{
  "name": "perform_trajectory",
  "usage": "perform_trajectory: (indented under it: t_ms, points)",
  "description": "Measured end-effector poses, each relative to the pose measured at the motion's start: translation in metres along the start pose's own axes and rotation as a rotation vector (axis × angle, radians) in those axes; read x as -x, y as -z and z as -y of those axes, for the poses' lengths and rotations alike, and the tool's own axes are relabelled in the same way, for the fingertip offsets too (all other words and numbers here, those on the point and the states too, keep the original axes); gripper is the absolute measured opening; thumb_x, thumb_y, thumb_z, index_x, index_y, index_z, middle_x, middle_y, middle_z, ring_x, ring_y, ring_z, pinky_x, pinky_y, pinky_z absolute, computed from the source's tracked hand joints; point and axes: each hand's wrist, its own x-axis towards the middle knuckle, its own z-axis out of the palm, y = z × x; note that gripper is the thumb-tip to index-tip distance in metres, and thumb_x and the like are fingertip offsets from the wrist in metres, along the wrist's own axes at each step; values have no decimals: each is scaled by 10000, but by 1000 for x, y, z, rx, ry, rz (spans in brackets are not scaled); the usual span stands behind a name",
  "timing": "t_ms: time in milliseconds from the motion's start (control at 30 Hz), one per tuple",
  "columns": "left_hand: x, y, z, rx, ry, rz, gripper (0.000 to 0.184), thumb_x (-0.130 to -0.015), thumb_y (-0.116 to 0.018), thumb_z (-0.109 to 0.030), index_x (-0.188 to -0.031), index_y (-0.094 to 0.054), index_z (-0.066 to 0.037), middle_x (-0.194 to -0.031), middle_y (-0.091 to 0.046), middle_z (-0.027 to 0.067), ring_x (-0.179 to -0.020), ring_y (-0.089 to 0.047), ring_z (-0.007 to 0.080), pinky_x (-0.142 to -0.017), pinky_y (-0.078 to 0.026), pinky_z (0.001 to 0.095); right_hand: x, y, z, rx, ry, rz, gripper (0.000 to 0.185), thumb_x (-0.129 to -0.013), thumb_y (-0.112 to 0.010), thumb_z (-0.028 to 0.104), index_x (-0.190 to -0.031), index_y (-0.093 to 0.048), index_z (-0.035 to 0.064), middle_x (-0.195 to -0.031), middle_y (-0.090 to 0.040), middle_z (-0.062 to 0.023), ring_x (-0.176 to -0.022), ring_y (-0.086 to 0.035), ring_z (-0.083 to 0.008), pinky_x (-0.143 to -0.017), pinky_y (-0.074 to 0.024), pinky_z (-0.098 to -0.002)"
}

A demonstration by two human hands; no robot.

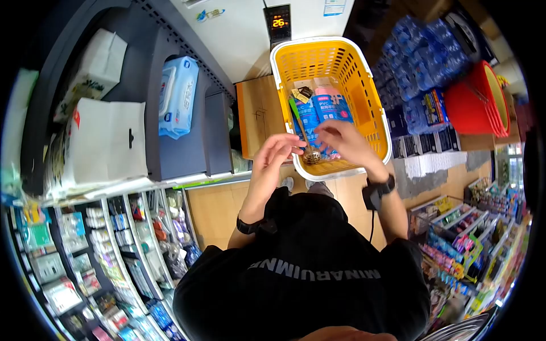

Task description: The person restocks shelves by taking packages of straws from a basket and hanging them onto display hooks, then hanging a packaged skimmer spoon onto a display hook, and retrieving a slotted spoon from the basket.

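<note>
A yellow plastic basket point(372, 111) with a white rim stands in front of me. Inside it lie blue packs of PVC gloves point(325, 104), with pink showing on the right one. A small slotted metal ladle point(311, 156) with a green handle end rests along the basket's left side. My left hand point(276, 156) is beside the near left rim, fingers loosely curled and apart, with nothing visible in them. My right hand point(344, 142) hovers over the packs, right of the ladle's bowl, its fingers bent and apart. A small dark and cream item point(302, 94) sits behind the packs.
A cardboard box point(256, 113) stands left of the basket. Grey shelving at the left holds a blue wipes pack point(178, 96) and a white carton point(105, 142). Shrink-wrapped water bottles point(418, 57) and red buckets point(475, 99) are at the right. A white appliance point(239, 42) stands behind.
</note>
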Motion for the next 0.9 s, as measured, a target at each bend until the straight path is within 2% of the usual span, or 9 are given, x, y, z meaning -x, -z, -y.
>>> perform_trajectory:
  t_ms: [133, 200, 300, 433, 500, 633, 667, 800, 900]
  points:
    - [9, -28, 3, 7, -72, -128, 266, -1020, -505, -224, -1157, -627, -31, -1084, -720, 105, -962, -651, 149, -882, -463, 292, -96, 19, -38, 251, -134, 185, 287, -963, -580, 201, -1027, -667, -65, -884, -721, -124, -747, -705, -186, -657, -577, -300]
    - [15, -37, 8, 2, -82, -159, 263, -1021, -504, -217, -1158, -626, -29, -1082, -721, 106, -965, -651, 151, -881, -463, 293, -124, 16, -64, 336, -315, 339, 305, -933, -600, 207, -959, -682, -86, -867, -730, -154, -689, -712, -206, -610, -589, -316]
    - [20, -55, 20, 79, -109, -147, 228, -1028, -531, -165, -1201, -605, -36, -1120, -700, 84, -993, -639, 155, -905, -453, 283, -150, 14, -90, 268, -348, 444, 304, -886, -606, 168, -850, -693, -121, -742, -714, -176, -616, -714, -242, -515, -571, -330]
    - [34, -77, 28, 123, -100, -122, 222, -1027, -537, -138, -1207, -596, -22, -1117, -687, 91, -1020, -632, 157, -944, -466, 303, -160, 1, -107, 449, -316, 474, 254, -855, -594, 134, -846, -710, -92, -711, -708, -186, -616, -713, -255, -516, -563, -345]
    - [40, -86, 28, 122, -97, -154, 218, -1027, -535, -128, -1206, -592, -17, -1110, -686, 101, -1039, -634, 168, -953, -476, 306, -172, -2, -132, 645, -215, 614, 325, -872, -603, 207, -847, -688, -105, -767, -715, -202, -634, -712, -284, -547, -578, -363]
    - [51, -90, 30, 102, -95, -228, 228, -1021, -527, -105, -1219, -582, -5, -1125, -678, 108, -1061, -636, 183, -970, -477, 319, -194, -11, -198, 804, 81, 602, 313, -859, -662, 239, -809, -701, -67, -679, -689, -207, -612, -703, -308, -533, -555, -428]
    - [53, -89, 33, 97, -95, -238, 228, -1021, -527, -105, -1219, -582, -5, -1125, -678, 108, -1061, -636, 183, -970, -477, 319, -192, -14, -201, 658, -129, 583, 362, -845, -701, 301, -734, -686, -43, -671, -689, -201, -604, -699, -314, -525, -553, -420]
    - [60, -88, 38, 100, -106, -279, 240, -1012, -506, -73, -1230, -572, 3, -1152, -668, 115, -1085, -627, 184, -988, -468, 321, -207, -27, -237, 727, 10, 570, 387, -834, -722, 318, -643, -648, -10, -670, -688, -195, -578, -689, -319, -520, -557, -402]
    - [67, -88, 34, 99, -104, -303, 241, -1009, -501, -64, -1228, -571, 8, -1157, -666, 115, -1093, -623, 182, -992, -463, 316, -210, -30, -233, 902, 60, 651, 344, -859, -708, 237, -626, -624, -1, -658, -684, -207, -513, -666, -320, -473, -554, -428]
